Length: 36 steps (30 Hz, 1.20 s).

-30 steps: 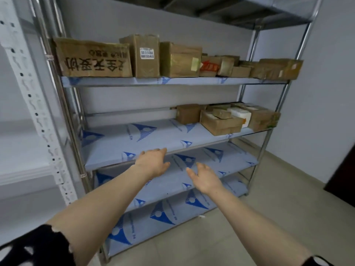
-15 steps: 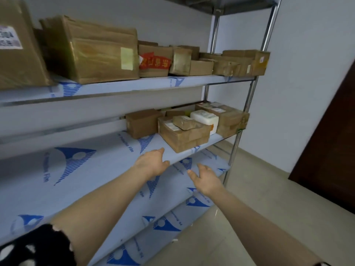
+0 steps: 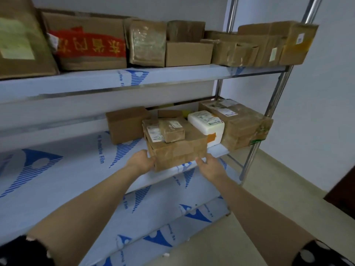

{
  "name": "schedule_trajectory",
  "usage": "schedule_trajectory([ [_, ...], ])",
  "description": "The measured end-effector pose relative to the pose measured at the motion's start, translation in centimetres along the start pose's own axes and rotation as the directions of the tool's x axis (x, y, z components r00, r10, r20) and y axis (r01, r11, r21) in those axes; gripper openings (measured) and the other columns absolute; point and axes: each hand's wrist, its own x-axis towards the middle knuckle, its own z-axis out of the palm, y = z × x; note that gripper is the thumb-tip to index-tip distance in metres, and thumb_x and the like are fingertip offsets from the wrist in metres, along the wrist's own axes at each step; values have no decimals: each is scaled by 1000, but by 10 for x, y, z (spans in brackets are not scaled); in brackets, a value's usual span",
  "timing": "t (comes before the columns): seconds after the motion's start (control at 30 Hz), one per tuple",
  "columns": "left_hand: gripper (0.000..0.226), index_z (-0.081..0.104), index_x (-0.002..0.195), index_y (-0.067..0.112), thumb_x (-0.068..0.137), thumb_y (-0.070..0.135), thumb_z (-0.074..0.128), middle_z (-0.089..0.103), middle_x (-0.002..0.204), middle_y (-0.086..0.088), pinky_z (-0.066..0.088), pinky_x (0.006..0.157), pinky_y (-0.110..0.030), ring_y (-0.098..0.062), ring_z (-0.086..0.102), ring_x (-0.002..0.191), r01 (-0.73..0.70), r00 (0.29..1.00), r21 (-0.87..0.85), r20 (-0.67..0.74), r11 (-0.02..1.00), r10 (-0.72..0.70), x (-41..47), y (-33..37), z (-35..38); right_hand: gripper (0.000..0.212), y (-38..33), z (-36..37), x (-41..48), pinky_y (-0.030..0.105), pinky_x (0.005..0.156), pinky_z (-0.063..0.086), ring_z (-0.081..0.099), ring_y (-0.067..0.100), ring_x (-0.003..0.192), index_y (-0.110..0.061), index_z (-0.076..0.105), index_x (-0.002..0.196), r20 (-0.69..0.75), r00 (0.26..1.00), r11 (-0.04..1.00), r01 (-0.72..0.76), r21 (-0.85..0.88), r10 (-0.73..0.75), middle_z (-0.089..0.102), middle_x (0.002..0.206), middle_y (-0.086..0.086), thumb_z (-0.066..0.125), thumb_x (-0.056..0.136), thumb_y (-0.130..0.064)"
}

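Note:
A taped brown cardboard box (image 3: 178,150) with white labels sits at the front edge of the middle shelf (image 3: 67,169). A small taped parcel (image 3: 172,130) lies on top of it. My left hand (image 3: 141,163) grips the box's lower left front corner, thumb on the front face. My right hand (image 3: 210,166) holds the lower right front corner, thumb against the front. Both forearms reach up from below.
Around the box stand a plain carton (image 3: 126,124), a white foam box (image 3: 206,121) and a large taped carton (image 3: 244,125). The upper shelf (image 3: 172,73) carries several cartons. A steel post (image 3: 269,112) marks the rack's right end; a dark door (image 3: 345,189) is far right.
I have moved right and closer along the rack. Both hands, open in the air before, have reached forward and taken hold of the taped box's front corners.

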Motion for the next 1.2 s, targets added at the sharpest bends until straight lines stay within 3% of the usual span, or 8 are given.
schedule_trajectory([
  [0.27, 47, 43, 136, -5, 99, 23, 50, 48, 138, -18, 38, 88, -31, -33, 46, 125, 114, 991, -391, -26, 913, -134, 73, 20, 12, 42, 3, -12, 87, 39, 97, 41, 49, 35, 118, 0, 43, 130, -107, 991, 987, -64, 146, 81, 49, 130, 19, 43, 98, -27],
  [0.47, 39, 50, 129, -5, 99, 19, 51, 56, 115, -10, 41, 86, -30, -30, 52, 120, 166, 982, -566, 22, 807, -187, 97, 16, 25, 45, 4, -9, 124, 34, 94, 38, 49, 33, 119, 0, 39, 136, -68, 995, 981, -64, 184, 78, 49, 133, 21, 36, 102, -29],
  [0.57, 38, 53, 126, -7, 97, 18, 53, 60, 121, -22, 46, 95, -41, -38, 52, 121, 199, 976, -656, 69, 728, -204, 103, 13, 27, 47, 9, -7, 134, 34, 101, 34, 43, 31, 127, -4, 36, 141, -21, 995, 973, -88, 214, 95, 45, 140, 18, 37, 102, -31],
  [0.63, 36, 54, 124, -8, 97, 15, 53, 62, 115, -23, 50, 87, -39, -36, 60, 109, 214, 973, -703, 93, 678, -211, 103, 12, 28, 50, 11, -8, 140, 35, 105, 32, 41, 31, 130, -7, 37, 142, 7, 995, 956, -96, 277, 98, 43, 143, 15, 41, 100, -35],
  [0.7, 33, 54, 122, -8, 97, 13, 53, 62, 106, -17, 51, 81, -35, -29, 60, 95, 225, 969, -739, 99, 636, -227, 103, 12, 31, 53, 11, -10, 145, 37, 106, 33, 42, 30, 130, -10, 40, 141, 27, 995, 937, -95, 336, 91, 45, 142, 13, 47, 98, -39],
  [0.87, 28, 54, 121, -8, 96, 6, 51, 60, 106, -14, 48, 81, -33, -26, 59, 95, 265, 951, -756, 104, 599, -291, 92, 16, 34, 51, 23, -18, 144, 40, 109, 34, 44, 29, 129, -11, 46, 138, 73, 996, 924, -78, 375, 54, 48, 140, 10, 49, 97, -41],
  [1.07, 23, 57, 115, -8, 94, 0, 53, 64, 95, -12, 49, 84, -34, -23, 62, 87, 315, 934, -789, 160, 528, -319, 54, 7, 40, 34, 47, -23, 140, 45, 101, 45, 58, 27, 109, -12, 63, 112, 210, 977, 939, -103, 327, 35, 63, 117, 10, 49, 97, -40],
  [1.2, 16, 60, 107, -4, 94, 4, 56, 66, 96, -13, 51, 79, -34, -22, 64, 85, 346, 918, -804, 182, 484, -354, 47, 1, 37, 41, 49, -25, 142, 41, 101, 46, 58, 26, 108, -11, 58, 124, 297, 955, 943, -121, 309, 26, 62, 118, 8, 49, 97, -40],
])
